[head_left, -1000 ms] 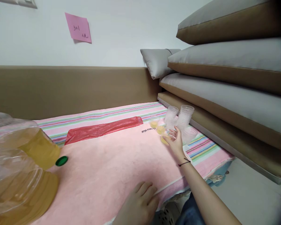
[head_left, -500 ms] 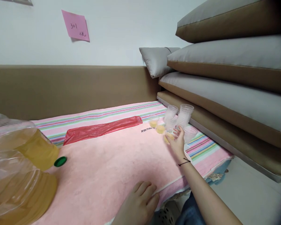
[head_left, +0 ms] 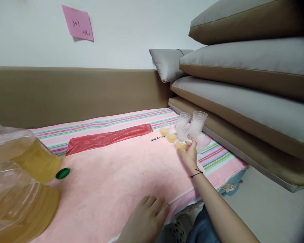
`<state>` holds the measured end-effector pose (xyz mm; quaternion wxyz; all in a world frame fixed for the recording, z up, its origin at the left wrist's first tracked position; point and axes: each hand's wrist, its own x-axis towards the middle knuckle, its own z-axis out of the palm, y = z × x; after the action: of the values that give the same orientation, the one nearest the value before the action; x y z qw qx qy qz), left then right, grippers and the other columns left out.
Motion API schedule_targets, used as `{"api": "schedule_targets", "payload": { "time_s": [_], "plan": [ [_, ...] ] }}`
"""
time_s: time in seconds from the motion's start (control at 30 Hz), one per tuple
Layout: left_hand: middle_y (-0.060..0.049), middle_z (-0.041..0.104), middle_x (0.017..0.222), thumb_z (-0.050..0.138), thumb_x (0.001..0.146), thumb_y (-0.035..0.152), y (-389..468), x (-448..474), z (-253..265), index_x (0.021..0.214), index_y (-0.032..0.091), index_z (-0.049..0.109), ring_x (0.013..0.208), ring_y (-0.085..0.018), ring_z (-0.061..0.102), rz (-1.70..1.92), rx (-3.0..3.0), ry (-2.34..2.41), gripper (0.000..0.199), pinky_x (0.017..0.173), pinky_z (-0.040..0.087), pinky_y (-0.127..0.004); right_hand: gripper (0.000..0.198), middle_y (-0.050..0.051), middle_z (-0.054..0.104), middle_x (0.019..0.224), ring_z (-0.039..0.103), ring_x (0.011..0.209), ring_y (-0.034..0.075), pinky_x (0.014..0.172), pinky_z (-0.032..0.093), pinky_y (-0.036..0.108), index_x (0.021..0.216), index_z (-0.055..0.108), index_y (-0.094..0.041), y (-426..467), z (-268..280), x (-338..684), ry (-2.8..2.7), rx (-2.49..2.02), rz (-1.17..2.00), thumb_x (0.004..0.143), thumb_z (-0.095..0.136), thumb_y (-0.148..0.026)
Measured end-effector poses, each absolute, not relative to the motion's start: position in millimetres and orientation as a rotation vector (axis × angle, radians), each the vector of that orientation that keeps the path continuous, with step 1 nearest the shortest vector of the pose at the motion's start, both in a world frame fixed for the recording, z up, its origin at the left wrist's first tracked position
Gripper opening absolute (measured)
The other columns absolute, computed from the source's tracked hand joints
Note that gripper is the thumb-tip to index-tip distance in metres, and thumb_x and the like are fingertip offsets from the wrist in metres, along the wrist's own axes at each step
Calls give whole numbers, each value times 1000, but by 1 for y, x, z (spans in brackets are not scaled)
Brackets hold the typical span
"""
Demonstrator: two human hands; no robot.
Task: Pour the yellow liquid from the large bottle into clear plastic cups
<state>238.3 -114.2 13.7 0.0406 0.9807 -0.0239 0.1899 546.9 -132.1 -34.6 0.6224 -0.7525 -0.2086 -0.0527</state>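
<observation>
My right hand [head_left: 188, 155], with a dark cord on its wrist, has its thumb and fingers round a clear plastic cup [head_left: 180, 146] of yellow liquid. The cup stands on the pink towel [head_left: 111, 182]. Two more cups with yellow liquid, a nearer cup [head_left: 171, 138] and a farther cup [head_left: 164, 131], stand just beyond it. Close behind my fingers are a tall stack of clear cups [head_left: 199, 123] and a second stack [head_left: 183, 121]. My left hand [head_left: 147, 216] lies on the towel at the near edge, fingers loosely bent, holding nothing.
Large clear jugs [head_left: 22, 209] of yellow liquid stand at the left, with a green cap [head_left: 62, 173] beside them. A folded red plastic bag [head_left: 108, 138] lies behind the towel. Stacked cushions [head_left: 243, 91] rise on the right. Near the stacks is a pinkish clear container [head_left: 203, 142].
My right hand's fingers have closed in round the cup of yellow liquid. My left hand stays on the towel. The view has shifted slightly.
</observation>
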Motion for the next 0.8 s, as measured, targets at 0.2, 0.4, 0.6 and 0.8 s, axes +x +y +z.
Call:
{"api": "schedule_targets", "payload": {
  "time_s": [0.2,0.4,0.6,0.8],
  "plan": [
    [-2,70,96,55,92,15,-115,238,12,112,21,58,81,-19,64,524,3001,-55,21,70,51,-32,93,13,66,114,65,97,29,90,51,46,143,33,-20,-133,-34,547,-491,-1737,-150,60,72,-35],
    [0,70,97,62,87,13,-115,239,11,108,19,57,78,-21,64,494,2989,-52,22,65,51,-35,91,15,66,113,65,96,29,88,51,46,143,32,-17,-134,-30,546,-492,-1753,-164,62,69,-34],
    [1,69,96,63,86,13,-115,239,11,105,20,57,76,-21,64,491,2988,-40,21,64,50,-35,87,15,65,114,64,98,30,90,50,47,143,33,-17,-134,-27,543,-487,-1767,-189,64,66,-34],
    [0,69,95,60,89,15,-115,238,12,108,19,57,77,-20,64,482,2997,-47,20,66,49,-34,92,17,64,117,65,99,29,89,52,44,144,31,-13,-134,-27,544,-504,-1789,-174,62,67,-36]
  ]
}}
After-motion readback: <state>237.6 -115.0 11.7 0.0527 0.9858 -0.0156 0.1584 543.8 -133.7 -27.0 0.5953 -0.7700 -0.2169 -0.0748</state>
